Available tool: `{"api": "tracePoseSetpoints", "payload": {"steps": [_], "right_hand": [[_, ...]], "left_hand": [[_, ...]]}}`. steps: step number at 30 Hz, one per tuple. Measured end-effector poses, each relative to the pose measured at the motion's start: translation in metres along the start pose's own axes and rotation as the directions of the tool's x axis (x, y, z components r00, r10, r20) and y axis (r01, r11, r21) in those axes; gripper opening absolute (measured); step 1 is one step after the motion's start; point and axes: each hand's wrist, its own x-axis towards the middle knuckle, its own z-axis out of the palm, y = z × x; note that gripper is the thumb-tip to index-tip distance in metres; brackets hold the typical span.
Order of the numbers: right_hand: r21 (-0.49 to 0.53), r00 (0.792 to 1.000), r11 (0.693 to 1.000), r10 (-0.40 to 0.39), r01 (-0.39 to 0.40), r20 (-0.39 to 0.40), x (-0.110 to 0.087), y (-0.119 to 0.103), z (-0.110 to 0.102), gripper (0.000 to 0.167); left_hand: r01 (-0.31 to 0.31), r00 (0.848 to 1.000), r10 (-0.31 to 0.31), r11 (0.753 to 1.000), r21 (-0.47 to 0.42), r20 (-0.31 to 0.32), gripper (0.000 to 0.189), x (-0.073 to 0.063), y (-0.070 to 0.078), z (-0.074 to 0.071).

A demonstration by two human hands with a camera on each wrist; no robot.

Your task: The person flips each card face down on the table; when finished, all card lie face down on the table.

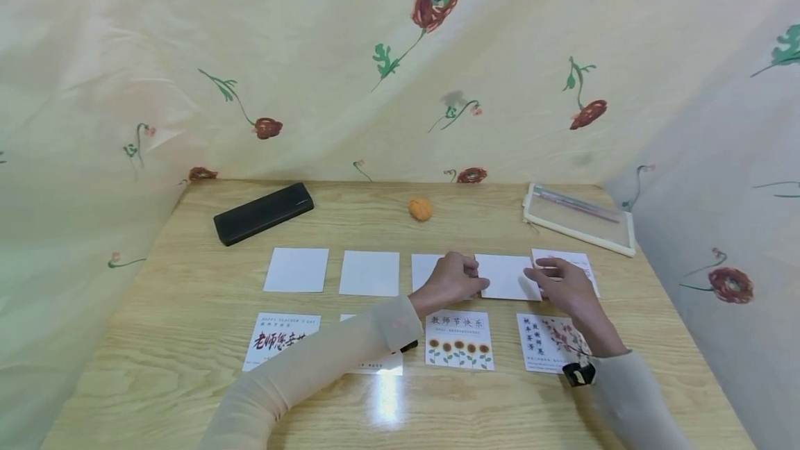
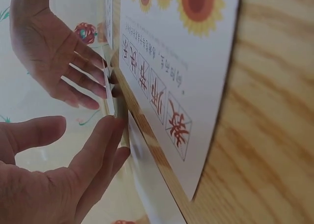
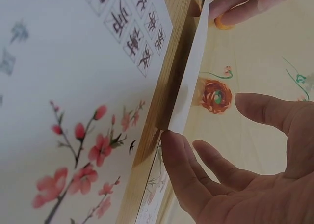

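A blank white card [image 1: 507,277] lies between my two hands, its near edge slightly raised off the table in the right wrist view. My left hand [image 1: 451,278] touches its left edge with fairly straight fingertips [image 2: 105,128], the thumb held apart. At the right edge are the fingertips of my right hand [image 1: 565,287], its thumb [image 3: 257,106] also away from the card. Another white card [image 1: 425,266] is partly hidden behind my left hand. A printed card [image 1: 578,260] shows behind my right hand. Nearer me lie a sunflower card [image 1: 459,339] and a blossom card [image 1: 544,346].
Two white cards [image 1: 296,269] lie to the left in the back row. A red-lettered card [image 1: 281,335] and one half covered by my left sleeve lie in front. Farther back are a black case [image 1: 264,214], an orange lump [image 1: 420,210] and a white-edged pouch [image 1: 578,217] with pens.
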Motion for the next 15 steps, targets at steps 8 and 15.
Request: {"api": "tracePoseSetpoints", "payload": {"steps": [8,15], "right_hand": [[0.015,1.000,1.000,-0.017,0.016,0.017,-0.0006,0.0023,-0.0027,0.073],[0.019,0.999,0.999,-0.033,0.032,0.010,-0.0024,0.0038,-0.0046,0.074]], "left_hand": [[0.021,1.000,-0.022,1.000,0.014,0.012,0.049,-0.0028,0.0002,-0.0013],[0.009,1.000,-0.009,1.000,0.010,0.017,0.050,-0.0052,-0.0002,-0.0024]]}}
